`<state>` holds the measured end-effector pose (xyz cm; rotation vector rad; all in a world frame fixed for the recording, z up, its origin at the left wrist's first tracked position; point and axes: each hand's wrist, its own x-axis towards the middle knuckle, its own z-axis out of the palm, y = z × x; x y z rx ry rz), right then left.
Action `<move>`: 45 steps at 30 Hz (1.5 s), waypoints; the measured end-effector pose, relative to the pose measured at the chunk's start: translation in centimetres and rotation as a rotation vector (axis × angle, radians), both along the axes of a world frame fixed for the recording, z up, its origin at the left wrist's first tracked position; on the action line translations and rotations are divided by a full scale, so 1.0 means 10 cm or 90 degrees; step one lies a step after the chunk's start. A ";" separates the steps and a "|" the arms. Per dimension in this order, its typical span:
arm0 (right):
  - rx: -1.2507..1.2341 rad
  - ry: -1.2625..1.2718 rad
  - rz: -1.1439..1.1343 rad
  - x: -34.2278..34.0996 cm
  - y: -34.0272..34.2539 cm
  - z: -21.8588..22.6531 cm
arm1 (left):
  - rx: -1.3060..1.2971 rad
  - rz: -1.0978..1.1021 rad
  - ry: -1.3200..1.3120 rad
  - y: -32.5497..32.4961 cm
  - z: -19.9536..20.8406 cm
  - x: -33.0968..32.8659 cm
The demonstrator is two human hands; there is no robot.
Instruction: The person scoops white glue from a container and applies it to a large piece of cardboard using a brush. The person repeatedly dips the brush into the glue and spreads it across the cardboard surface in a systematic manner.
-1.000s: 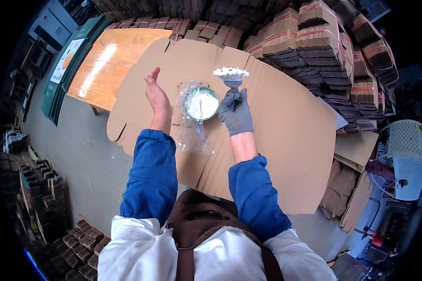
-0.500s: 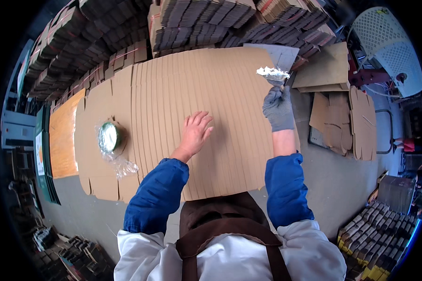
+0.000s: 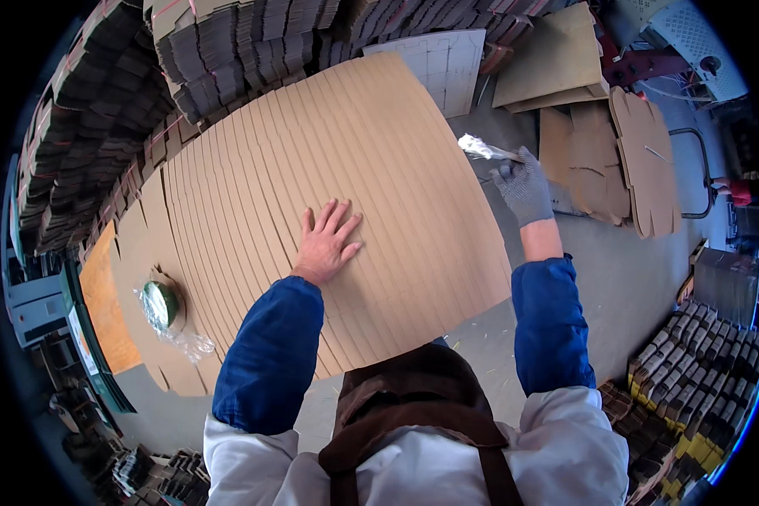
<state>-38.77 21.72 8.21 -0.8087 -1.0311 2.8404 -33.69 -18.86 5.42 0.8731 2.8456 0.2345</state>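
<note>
Overlapping brown cardboard sheets [image 3: 396,194], fanned so their edges form a row of narrow strips, lie spread in front of me. Bare and with fingers spread, my left hand [image 3: 327,243] rests flat on the middle of them. In a grey knit glove, my right hand [image 3: 524,187] grips the handle of a flat brush [image 3: 485,148] whose end is thick with white paste. The brush is just off the sheets' right edge. Toward the left end of the cardboard sits a round green container [image 3: 160,304] with crumpled clear plastic film around it.
Tied stacks of flat cardboard [image 3: 236,51] rise along the far side. A white marked board [image 3: 447,72] leans beyond the sheets. More cardboard [image 3: 645,160] stands at the right, with bundled stacks [image 3: 691,379] at lower right. An orange-brown board [image 3: 110,304] lies at the left.
My view has turned, so the sheets sit slanted. The brush in my right hand has gone from over the sheets' far right corner to beyond their right edge. My left hand now presses flatter.
</note>
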 end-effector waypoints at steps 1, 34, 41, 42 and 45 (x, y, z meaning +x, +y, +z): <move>0.057 -0.026 0.043 -0.11 -0.10 -0.03 | -0.004 0.002 0.000 0.02 0.00 -0.01; 1.120 0.163 0.300 -0.81 -1.07 0.16 | -0.011 0.016 -0.027 0.03 -0.05 -0.02; 1.245 0.051 0.322 -1.42 -0.68 0.02 | -0.002 0.013 -0.012 0.02 -0.10 -0.06; 1.245 0.059 0.268 -1.48 -0.65 0.05 | -0.003 0.013 -0.010 0.02 -0.11 -0.07; 1.153 0.247 0.345 -1.28 -1.43 0.14 | -0.004 0.015 -0.025 0.04 -0.08 -0.06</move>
